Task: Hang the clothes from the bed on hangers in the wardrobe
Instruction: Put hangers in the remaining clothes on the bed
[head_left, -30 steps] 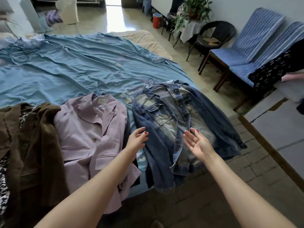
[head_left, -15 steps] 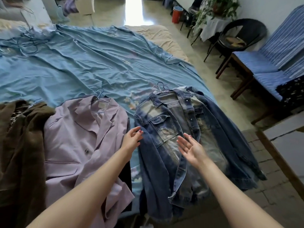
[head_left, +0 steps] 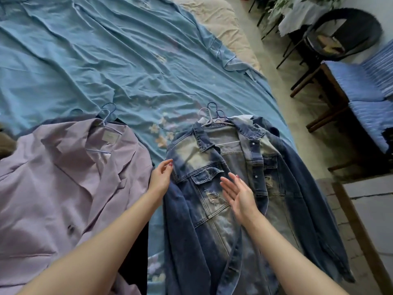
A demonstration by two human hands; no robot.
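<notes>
Directly under the right hand (head_left: 239, 193), whose fingers are straight and spread with nothing in them, lies the denim jacket (head_left: 229, 201) on the blue bedsheet (head_left: 106, 60). Its hangers (head_left: 212, 116) poke out beyond the fingertips, at the collar. At the jacket's shoulder, the left hand (head_left: 161, 176) is loosely spread, grasping nothing. Just outside the left hand lies a lilac blazer (head_left: 63, 179) on its own hanger (head_left: 106, 118).

Nothing readable is showing. A small pale label (head_left: 110, 138) is sitting inside the collar of the lilac jacket (head_left: 63, 177), up and left of the left hand (head_left: 160, 178), its print too blurred.
</notes>
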